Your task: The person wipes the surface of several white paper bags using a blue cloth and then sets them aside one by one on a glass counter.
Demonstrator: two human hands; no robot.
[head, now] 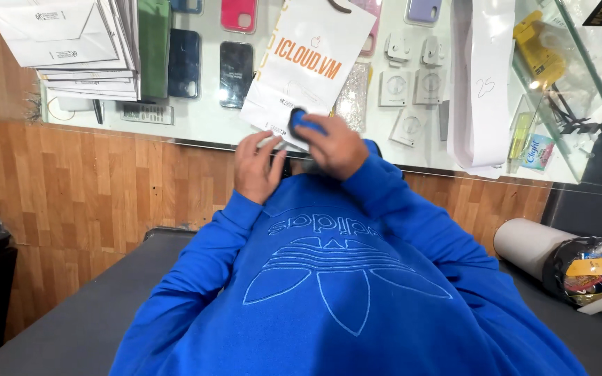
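My two hands meet just above my chest, at the near edge of a glass counter (196,125). My right hand (339,147) grips a small blue object with a dark rim (306,123); what it is I cannot tell. My left hand (256,168) is curled beside it, pinching a thin pale piece (267,142), and a dark item (288,167) shows between the hands, mostly hidden. A white paper bag with orange print (309,63) lies on the glass right behind the hands. My blue sweatshirt sleeves fill the lower frame.
Under the glass lie several phone cases: green (153,49), dark blue (184,63), black (236,73), pink (238,14). White envelopes (71,49) are stacked at far left, small white boxes (405,76) and a long paper strip (482,90) to the right. A white roll (527,244) and snack packets (593,275) sit lower right.
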